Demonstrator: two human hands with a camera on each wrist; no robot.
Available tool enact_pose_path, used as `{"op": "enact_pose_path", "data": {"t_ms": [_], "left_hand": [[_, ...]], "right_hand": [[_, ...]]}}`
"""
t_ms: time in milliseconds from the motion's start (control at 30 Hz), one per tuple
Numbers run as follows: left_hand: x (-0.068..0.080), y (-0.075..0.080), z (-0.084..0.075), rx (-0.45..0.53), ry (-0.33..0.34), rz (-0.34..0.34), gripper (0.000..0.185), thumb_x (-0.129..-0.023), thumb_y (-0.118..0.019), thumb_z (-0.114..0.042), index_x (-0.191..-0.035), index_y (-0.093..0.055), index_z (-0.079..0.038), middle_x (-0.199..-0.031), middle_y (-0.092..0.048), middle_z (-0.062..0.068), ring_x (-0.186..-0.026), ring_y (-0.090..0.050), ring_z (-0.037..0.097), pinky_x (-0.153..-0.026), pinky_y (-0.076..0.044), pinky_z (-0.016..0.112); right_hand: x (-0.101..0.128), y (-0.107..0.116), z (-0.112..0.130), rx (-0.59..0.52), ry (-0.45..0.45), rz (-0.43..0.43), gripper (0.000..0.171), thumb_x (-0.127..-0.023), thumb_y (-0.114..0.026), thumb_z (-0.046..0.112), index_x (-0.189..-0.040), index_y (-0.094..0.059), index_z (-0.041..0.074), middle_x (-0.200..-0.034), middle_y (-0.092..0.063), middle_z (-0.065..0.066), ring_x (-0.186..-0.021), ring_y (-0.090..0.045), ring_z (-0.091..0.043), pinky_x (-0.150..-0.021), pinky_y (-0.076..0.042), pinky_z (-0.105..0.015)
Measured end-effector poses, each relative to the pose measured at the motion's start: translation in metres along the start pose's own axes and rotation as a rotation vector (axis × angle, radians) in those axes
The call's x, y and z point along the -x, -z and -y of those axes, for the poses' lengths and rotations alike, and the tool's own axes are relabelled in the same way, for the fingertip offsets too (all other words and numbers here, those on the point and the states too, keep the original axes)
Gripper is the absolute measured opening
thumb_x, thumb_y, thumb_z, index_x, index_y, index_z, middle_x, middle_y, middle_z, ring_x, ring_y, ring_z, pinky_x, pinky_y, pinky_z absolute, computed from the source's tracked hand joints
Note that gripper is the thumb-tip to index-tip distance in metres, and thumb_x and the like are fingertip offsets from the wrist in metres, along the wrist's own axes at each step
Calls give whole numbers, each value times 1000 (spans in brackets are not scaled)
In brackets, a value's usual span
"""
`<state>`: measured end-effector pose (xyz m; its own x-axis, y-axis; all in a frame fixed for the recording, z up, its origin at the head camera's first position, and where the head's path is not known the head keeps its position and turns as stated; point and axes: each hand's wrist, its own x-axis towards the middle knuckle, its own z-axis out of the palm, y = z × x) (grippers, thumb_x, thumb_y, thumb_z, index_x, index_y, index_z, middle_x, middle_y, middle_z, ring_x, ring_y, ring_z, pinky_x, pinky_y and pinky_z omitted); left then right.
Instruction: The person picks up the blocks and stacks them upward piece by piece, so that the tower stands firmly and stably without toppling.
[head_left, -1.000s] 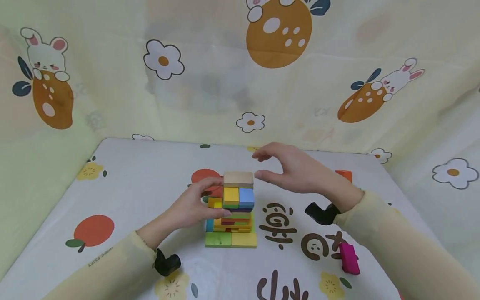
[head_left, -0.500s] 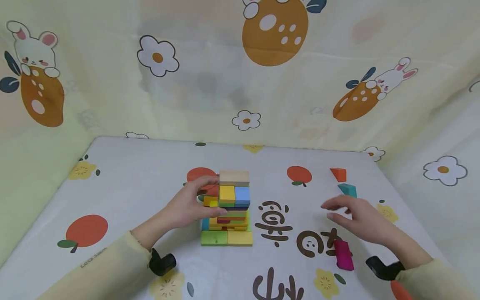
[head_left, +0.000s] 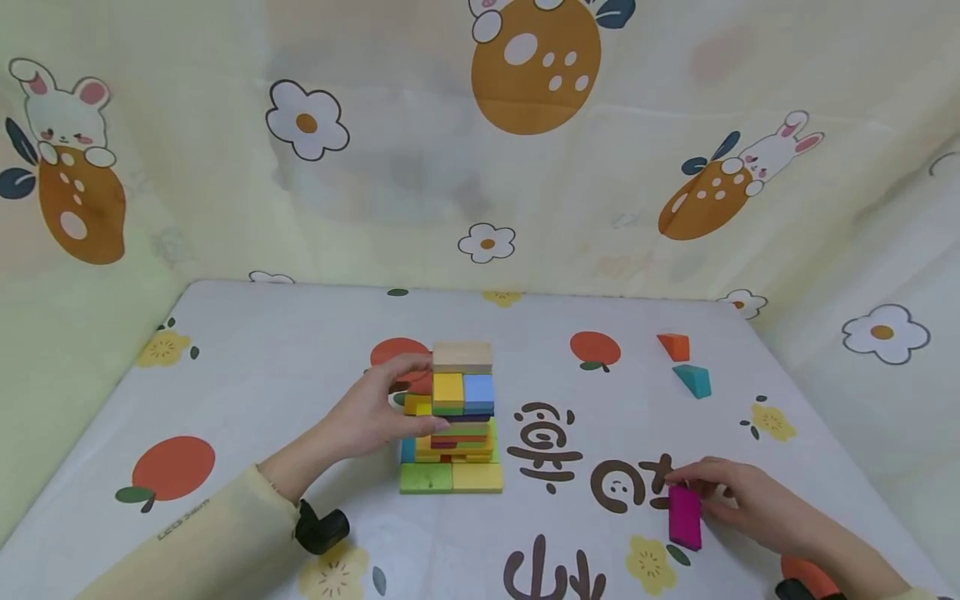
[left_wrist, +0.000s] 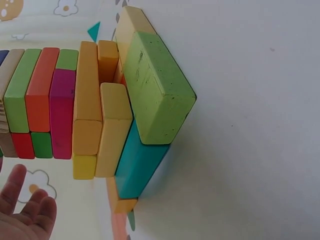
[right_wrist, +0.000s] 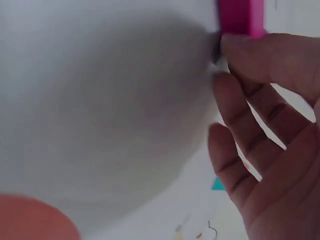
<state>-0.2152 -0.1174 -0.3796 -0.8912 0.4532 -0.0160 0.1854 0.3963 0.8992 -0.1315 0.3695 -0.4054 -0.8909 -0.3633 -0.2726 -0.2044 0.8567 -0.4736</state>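
Head view: my left hand rests against the left side of the block tower, fingers curled round its upper layers, near the plain wooden block on top. My right hand lies low on the table, fingertips pinching the magenta block, which lies flat, well right of the tower. Orange wedge and teal wedge sit farther back.

Two bare hands, left hand and right hand, long pale yellow sleeves reaching the wrists, small dark lettering on the left sleeve, a black wrist-worn camera strapped under the left cuff
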Motion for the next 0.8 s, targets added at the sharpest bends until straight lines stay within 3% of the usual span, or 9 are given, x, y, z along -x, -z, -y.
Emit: {"op": "enact_pose_path", "data": {"t_ms": [133, 267, 367, 633, 800], "left_hand": [[1, 0, 0, -3, 18, -5, 71, -83, -86, -26, -144, -53, -12, -141, -59, 9, -136, -50, 43, -105, -52, 58], [1, 0, 0, -1, 16, -4, 70, -83, -86, -25, -144, -54, -12, -140, -59, 9, -136, -50, 43, -106, -51, 59], [1, 0, 0, 4, 10, -3, 69, -83, -86, -24, -143, -54, -12, -139, -59, 9, -136, -50, 43, -106, -51, 59], [1, -1, 2, 7, 6, 0, 69, -83, -86, -24, -143, -54, -12, -139, -59, 8, -136, -50, 43, -106, -51, 59], [1, -1, 2, -1, 2, -1, 70, -83, -86, -25, -144, -53, -12, -140, -59, 9, -136, -49, 44, -107, -50, 60]], "right_hand": [[-1, -5, 8, -18, -21, -16, 36, -89, -74, 6, -124, -69, 11, -101, -66, 7, -82, -52, 3, -72, -53, -17], [0, -9, 15, -34, -8, 24, 42, -90, -74, 8, -130, -69, 20, -106, -63, 7, -90, -53, 3, -76, -55, -16], [1, -11, 19, -26, 30, 45, 38, -90, -75, 8, -125, -71, 23, -107, -61, 7, -92, -53, 3, -76, -56, -16], [-2, -16, 29, 5, -21, -23, 39, -85, -83, 23, -119, -69, 11, -97, -67, 10, -79, -54, 4, -70, -53, -18], [-1, -18, 28, 54, -18, -81, 36, -83, -84, 20, -114, -70, 9, -88, -63, 13, -76, -52, 5, -68, -53, -20]]}}
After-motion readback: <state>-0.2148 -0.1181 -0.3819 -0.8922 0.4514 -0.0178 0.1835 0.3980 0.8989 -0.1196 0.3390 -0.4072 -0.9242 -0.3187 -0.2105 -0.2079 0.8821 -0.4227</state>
